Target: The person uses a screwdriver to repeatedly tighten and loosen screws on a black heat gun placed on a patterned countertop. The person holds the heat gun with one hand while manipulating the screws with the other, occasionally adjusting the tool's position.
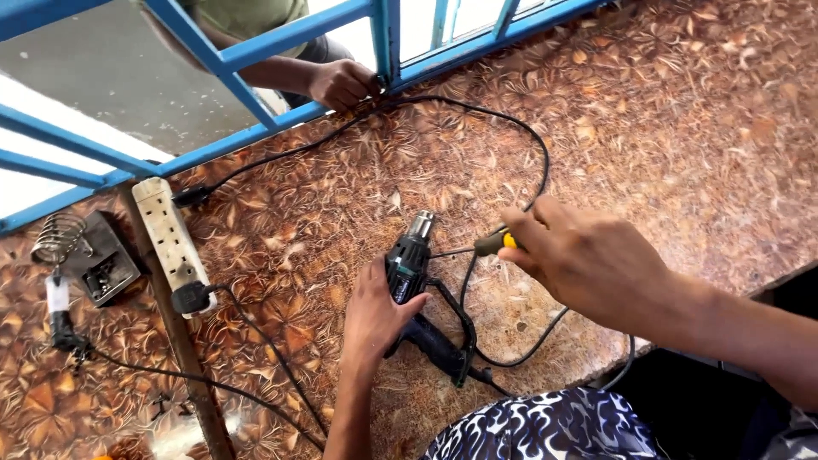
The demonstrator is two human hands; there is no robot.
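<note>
A black heat gun (411, 271) with a metal nozzle lies on the brown patterned worktop (665, 128). My left hand (375, 317) grips its body and handle from the left. My right hand (588, 260) holds a screwdriver (477, 248) with a yellow and black handle. The screwdriver's thin shaft points left, and its tip touches the side of the heat gun. The heat gun's black cord (528, 145) loops away across the worktop toward the far edge.
A white power strip (170, 238) with a black plug lies at the left, beside a soldering iron (58, 311) and its coil stand (58, 238). Another person's hand (342, 83) rests by the blue metal window frame (256, 132) at the far edge.
</note>
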